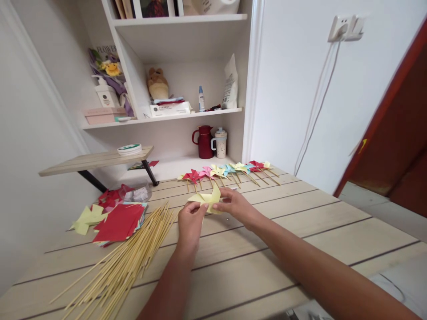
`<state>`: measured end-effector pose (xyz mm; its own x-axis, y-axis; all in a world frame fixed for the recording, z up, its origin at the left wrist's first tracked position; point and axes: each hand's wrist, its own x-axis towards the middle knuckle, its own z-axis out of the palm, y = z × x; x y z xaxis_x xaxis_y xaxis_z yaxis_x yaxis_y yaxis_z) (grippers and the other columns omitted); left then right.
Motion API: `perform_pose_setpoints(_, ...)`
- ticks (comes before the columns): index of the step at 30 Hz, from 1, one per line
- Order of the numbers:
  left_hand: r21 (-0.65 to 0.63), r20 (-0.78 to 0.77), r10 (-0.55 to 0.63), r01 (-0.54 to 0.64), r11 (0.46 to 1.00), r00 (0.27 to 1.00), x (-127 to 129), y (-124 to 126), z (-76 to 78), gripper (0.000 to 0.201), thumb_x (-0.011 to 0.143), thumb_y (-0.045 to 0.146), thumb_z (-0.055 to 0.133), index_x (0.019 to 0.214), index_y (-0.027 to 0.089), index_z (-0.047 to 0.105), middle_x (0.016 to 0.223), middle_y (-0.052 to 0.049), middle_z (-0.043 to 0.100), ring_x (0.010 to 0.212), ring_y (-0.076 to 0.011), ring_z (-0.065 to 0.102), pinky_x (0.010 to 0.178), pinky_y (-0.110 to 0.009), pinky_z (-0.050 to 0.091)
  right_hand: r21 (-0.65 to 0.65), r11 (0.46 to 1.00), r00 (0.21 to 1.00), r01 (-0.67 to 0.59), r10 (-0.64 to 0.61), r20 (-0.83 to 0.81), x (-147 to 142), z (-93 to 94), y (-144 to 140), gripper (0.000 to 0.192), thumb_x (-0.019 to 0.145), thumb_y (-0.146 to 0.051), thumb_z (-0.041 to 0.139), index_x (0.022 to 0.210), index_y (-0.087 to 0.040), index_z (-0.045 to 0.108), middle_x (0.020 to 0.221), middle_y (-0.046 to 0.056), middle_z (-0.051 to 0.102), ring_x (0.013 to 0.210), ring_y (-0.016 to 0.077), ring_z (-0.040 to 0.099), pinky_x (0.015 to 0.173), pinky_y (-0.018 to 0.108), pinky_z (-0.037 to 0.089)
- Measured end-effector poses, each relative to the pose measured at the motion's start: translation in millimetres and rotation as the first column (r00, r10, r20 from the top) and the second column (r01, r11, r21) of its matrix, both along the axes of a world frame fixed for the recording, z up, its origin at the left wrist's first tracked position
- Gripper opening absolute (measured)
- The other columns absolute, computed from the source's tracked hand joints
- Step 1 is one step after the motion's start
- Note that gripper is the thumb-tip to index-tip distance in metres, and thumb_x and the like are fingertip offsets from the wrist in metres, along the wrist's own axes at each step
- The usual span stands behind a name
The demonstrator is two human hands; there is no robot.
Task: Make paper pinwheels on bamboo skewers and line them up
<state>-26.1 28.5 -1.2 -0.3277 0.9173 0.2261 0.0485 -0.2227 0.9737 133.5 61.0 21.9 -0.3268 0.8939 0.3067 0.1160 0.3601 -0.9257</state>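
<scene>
Right now you are holding a yellow paper pinwheel (207,199) between both hands, just above the wooden table (283,249), near its middle. Your left hand (191,220) is pinching the pinwheel's lower left edge with thumb and fingertips closed on the paper. Your right hand (235,205) is gripping the right side of the same piece, fingers curled in and pressing on the folds.

To your left, a loose bundle of bamboo sticks (126,262) is lying fanned out across the table, running toward the near edge. Just beyond the sticks, a stack of red paper squares (120,221) is resting on other coloured sheets, with a few yellow sheets (87,218) beside it.

Behind your hands, a row of finished pinwheels (227,171) in red, pink, yellow and blue is lying on sticks along the far side of the table. Further back, a red jug (204,141) and a cup (220,143) are standing on the lower shelf.
</scene>
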Motion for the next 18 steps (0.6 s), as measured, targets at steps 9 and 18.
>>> perform_pose_setpoints(9, 0.02, -0.022, -0.026, 0.027, 0.999, 0.999, 1.4, 0.4, -0.3, 0.016, 0.067, 0.032, 0.075, 0.068, 0.017, 0.072, 0.072, -0.002, 0.063, 0.07, -0.0157, 0.058, 0.065, -0.026, 0.044, -0.077, 0.997, 0.994, -0.005, -0.003, -0.106, -3.6, -1.9, -2.4, 0.027, 0.068, -0.035, 0.075, 0.089, -0.019, 0.075, 0.104, 0.006, 0.064, 0.091, 0.0225, 0.062, 0.08, 0.033, 0.048)
perform_pose_setpoints(18, 0.042, -0.073, -0.012, 0.016, 0.999, 0.997, 3.6, -0.9, -0.9, 0.017, 0.068, 0.033, 0.074, 0.064, 0.017, 0.07, 0.075, -0.002, 0.061, 0.069, -0.0149, 0.056, 0.064, -0.025, 0.043, -0.112, 0.993, 0.992, 0.047, -0.059, -0.111, -8.4, -10.5, 1.4, 0.018, 0.068, -0.032, 0.07, 0.076, -0.016, 0.069, 0.072, 0.001, 0.064, 0.067, 0.0166, 0.057, 0.064, 0.028, 0.044)
